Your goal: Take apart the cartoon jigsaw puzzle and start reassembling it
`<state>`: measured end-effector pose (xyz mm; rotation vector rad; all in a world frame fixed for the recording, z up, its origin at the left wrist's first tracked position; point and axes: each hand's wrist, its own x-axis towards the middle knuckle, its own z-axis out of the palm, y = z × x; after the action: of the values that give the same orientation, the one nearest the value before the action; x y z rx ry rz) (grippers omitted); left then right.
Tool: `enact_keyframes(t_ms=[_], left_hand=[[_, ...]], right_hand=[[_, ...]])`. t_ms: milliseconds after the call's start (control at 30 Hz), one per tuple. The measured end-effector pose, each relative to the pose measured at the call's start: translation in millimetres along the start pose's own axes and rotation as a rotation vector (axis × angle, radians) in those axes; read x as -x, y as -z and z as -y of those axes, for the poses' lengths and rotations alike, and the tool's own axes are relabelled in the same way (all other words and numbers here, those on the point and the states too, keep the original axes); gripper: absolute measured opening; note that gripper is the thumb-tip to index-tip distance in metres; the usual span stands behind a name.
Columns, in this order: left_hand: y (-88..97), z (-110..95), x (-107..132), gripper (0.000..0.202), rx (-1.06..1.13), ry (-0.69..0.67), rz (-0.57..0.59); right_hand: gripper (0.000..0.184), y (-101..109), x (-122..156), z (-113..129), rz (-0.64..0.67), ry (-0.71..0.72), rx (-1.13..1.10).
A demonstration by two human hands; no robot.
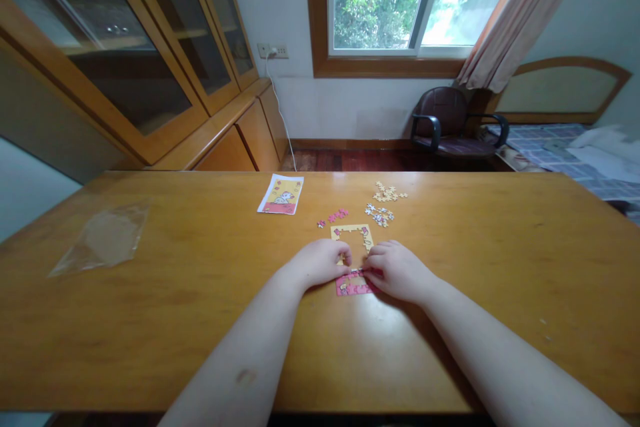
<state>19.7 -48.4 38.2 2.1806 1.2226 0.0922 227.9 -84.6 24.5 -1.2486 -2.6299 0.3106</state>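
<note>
A partly joined jigsaw puzzle (354, 288) lies flat on the wooden table, its border yellow at the top and pink at the bottom, with gaps inside showing the tabletop. My left hand (325, 261) is closed, fingers curled down onto the left end of a row of pink pieces. At the right end of that row, my right hand (397, 270) is closed too, its bent fingertips pressed on the pieces. The fingers partly hide what they hold. Beyond the puzzle lie loose pink pieces (339, 215), white patterned pieces (380, 215) and yellow pieces (389, 193).
A picture card (282, 195) with a white animal on yellow and pink lies near the table's far edge. On the left is a clear plastic bag (107, 237). A glass-fronted cabinet (220, 103) stands at the left. Past the table is an armchair (445, 117).
</note>
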Motion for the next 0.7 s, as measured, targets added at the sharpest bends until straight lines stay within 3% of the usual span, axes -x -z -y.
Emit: enact_keyframes(t_ms=[200, 700], left_hand=[[4.0, 1.8, 0.3, 0.015, -0.003, 0.037, -0.061], [5.8, 1.9, -0.2, 0.013, -0.043, 0.036, 0.028]], right_hand=[[0.018, 5.5, 2.3, 1.0, -0.02, 0.02, -0.015], [0.021, 5.9, 1.5, 3.1, 0.039, 0.076, -0.073]])
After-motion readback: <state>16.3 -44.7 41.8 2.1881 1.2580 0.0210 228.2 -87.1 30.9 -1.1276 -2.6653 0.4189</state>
